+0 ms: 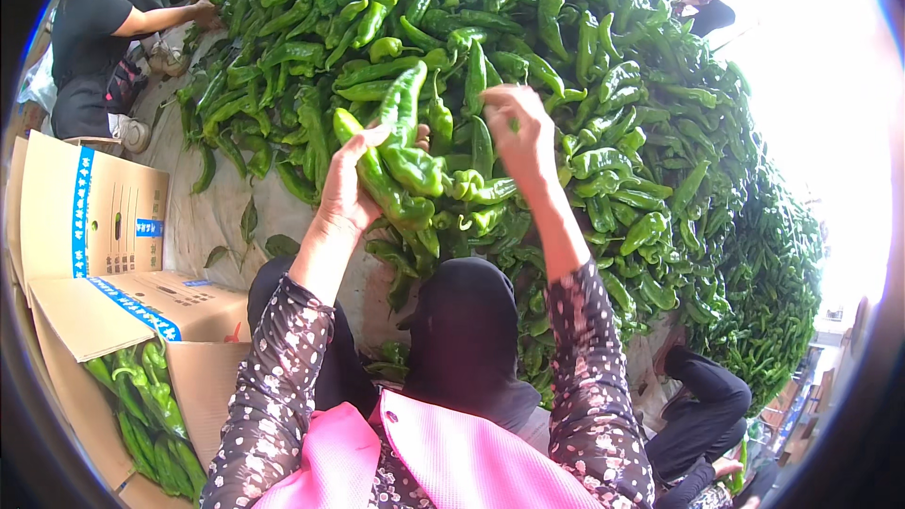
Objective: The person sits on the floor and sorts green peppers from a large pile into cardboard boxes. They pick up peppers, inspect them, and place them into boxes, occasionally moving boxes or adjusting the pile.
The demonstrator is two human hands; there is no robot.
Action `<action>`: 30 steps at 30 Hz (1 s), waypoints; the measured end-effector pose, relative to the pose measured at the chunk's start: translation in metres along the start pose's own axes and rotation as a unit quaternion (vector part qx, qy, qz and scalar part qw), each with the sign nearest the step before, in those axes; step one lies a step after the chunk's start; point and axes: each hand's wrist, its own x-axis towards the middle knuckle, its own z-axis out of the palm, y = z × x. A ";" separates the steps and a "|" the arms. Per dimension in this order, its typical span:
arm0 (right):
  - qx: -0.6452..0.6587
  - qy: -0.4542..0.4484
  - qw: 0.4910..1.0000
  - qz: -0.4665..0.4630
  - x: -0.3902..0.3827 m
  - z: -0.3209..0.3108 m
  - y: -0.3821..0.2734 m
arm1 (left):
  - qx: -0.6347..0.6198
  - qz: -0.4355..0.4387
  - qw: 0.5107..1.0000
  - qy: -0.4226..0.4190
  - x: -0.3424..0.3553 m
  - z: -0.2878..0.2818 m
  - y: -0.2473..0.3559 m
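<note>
Green peppers (385, 179), at least two, sit in the left hand (347, 190), over the near edge of the big pepper pile (622, 85). Left grip: closed round them, thumb on the near side. Right hand (521, 132) hangs just right of that bunch, over the pile, fingers curled. Right grip: can't tell if it has anything; blur smears the fingertips.

Risks, my read: several smooth, bent peppers share one hand, so an outer one could slide out if the grip slackens or another gets wedged in. Squeezing harder could split skin or snap a stem. Pile face looks loose; pulling from low down could send peppers rolling onto the pale ground cloth (193, 212). On a swing left, an elbow could catch the open carton (212, 377).

Hard to see: left fingers mostly behind the peppers, so no firm count. Dark-trousered knee (467, 320) hides part of the pile's lower edge. Pile top cut off by the frame; glare washes out upper right. Carton cropped, can't judge its depth. Co-worker at left (90, 47) reaches to the pile; what's in those hands is unclear.
</note>
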 end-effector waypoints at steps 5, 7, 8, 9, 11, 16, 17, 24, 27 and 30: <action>-0.454 -0.184 0.857 -0.162 -0.002 -0.002 0.110 | -0.018 0.038 0.999 0.010 0.002 -0.001 0.005; -0.462 -0.177 0.840 -0.222 -0.007 0.006 0.117 | -0.013 0.059 0.998 -0.004 -0.001 0.002 0.010; -0.442 -0.153 0.852 -0.234 -0.009 0.005 0.121 | -0.010 0.068 0.998 -0.012 -0.001 0.004 0.011; -0.425 -0.129 0.862 -0.245 -0.010 0.001 0.125 | -0.016 0.067 0.998 -0.016 0.000 0.004 0.011; -0.364 -0.151 0.894 -0.212 -0.008 -0.013 0.134 | -0.028 0.063 0.997 -0.026 0.005 0.003 0.009; -0.323 -0.160 0.905 -0.225 0.011 -0.043 0.088 | 0.016 0.046 0.998 -0.028 0.008 -0.010 0.011; -0.338 -0.177 0.896 -0.227 0.013 -0.048 0.088 | 0.025 0.041 0.999 -0.019 0.009 -0.010 0.009; -0.468 -0.277 0.804 -0.241 -0.016 -0.015 0.112 | 0.038 0.045 0.998 0.011 0.014 -0.012 0.008; -0.487 -0.338 0.774 -0.221 -0.008 -0.024 0.106 | 0.045 0.049 0.998 0.016 0.012 -0.009 0.012; -0.299 -0.212 0.916 -0.165 0.001 -0.042 0.083 | 0.075 0.051 0.995 0.035 0.004 -0.012 0.020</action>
